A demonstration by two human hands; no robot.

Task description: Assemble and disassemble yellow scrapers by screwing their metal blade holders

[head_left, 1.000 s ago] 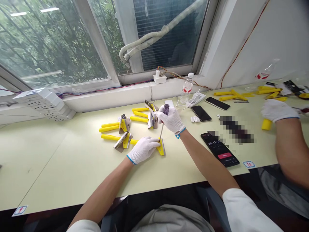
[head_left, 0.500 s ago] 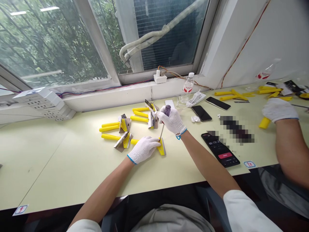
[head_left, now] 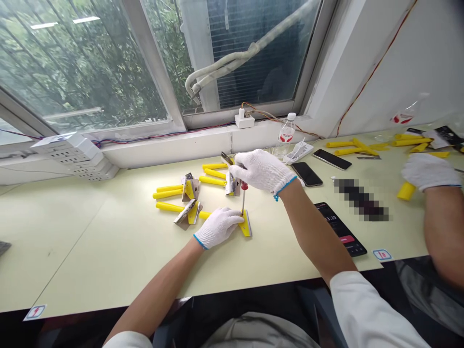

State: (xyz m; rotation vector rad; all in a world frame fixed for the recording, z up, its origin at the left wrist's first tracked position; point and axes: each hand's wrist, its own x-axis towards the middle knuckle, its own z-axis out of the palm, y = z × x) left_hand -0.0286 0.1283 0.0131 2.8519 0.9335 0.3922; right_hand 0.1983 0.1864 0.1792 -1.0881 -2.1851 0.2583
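Under my gloved left hand (head_left: pixel 219 226) lies a yellow scraper (head_left: pixel 247 228), its fingers pressed around the neck and holding it down on the table. The scraper's wide head with a metal edge points right; most of its handle is hidden. My gloved right hand (head_left: pixel 261 169) is closed over the top of a screwdriver (head_left: pixel 243 199). The screwdriver stands nearly upright, its tip at the scraper head beside my left fingertips. Further left lie more yellow scrapers (head_left: pixel 168 207) with dark cards on their heads. Another group of scrapers (head_left: pixel 214 181) sits behind my hands.
Dark phones (head_left: pixel 307 174) and a phone showing a timer (head_left: pixel 348 237) lie to the right. A water bottle (head_left: pixel 286 133) stands by the window ledge. White boxes (head_left: pixel 81 157) are stacked back left. A co-worker's gloved hand (head_left: pixel 429 171) is among yellow handles at far right.
My right hand has shifted from the side of the screwdriver handle to over its top, and the screwdriver stands more upright. My left hand stays on the scraper. The view has shifted slightly.
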